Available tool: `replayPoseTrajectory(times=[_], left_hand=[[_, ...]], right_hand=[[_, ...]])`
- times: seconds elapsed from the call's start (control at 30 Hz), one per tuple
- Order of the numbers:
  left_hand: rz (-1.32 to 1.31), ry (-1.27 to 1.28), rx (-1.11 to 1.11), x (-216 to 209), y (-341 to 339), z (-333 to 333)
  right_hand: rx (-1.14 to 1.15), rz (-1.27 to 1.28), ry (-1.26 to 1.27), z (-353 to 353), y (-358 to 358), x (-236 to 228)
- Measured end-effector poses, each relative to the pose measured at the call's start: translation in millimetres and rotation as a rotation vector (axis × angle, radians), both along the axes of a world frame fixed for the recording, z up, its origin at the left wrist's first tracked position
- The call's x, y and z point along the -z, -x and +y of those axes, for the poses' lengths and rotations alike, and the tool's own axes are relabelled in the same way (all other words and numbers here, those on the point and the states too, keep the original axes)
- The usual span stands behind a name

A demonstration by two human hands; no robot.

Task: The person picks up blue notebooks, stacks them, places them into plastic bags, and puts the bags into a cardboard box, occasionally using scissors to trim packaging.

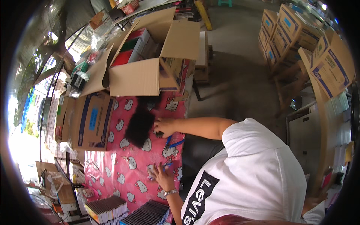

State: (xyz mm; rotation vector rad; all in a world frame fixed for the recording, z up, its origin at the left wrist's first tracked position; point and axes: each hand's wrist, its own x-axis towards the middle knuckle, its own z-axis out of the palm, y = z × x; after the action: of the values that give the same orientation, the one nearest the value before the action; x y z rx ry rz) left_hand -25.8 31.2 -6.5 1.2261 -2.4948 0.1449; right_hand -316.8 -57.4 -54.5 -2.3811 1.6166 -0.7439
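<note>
My right hand [167, 127] is closed around a small dark piece [159, 134] whose kind I cannot make out. It is beside a black fuzzy bundle [139, 127] that lies on a pink table cover [120, 161] printed with white cat faces. Just below that hand is a bright blue strip [175, 142], bent at an angle. My left hand [162, 177], with a metal watch on the wrist, rests low over the cover with its fingers spread. A small blue-violet thing [168, 165] shows next to its thumb.
A large open carton [135, 80] with red, green and grey contents stands at the far end, beside a closed carton [92, 122]. Rows of dark-edged booklets [146, 213] and another stack [107, 210] line the near end. Cartons [288, 30] are piled at right.
</note>
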Motion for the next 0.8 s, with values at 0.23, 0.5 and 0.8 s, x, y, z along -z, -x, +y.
replayPoseTrajectory(times=[0.23, 0.5, 0.8], left_hand=[[0.194, -0.181, 0.092, 23, -18, -7], [0.214, -0.25, 0.135, 23, -11, -13], [0.339, -0.189, 0.101, 26, -16, -10]], right_hand=[[-0.412, -0.676, -0.902, 40, -64, -48], [-0.327, -0.505, -0.685, 48, -59, -36], [-0.689, -1.191, -1.112, 50, -71, -57]])
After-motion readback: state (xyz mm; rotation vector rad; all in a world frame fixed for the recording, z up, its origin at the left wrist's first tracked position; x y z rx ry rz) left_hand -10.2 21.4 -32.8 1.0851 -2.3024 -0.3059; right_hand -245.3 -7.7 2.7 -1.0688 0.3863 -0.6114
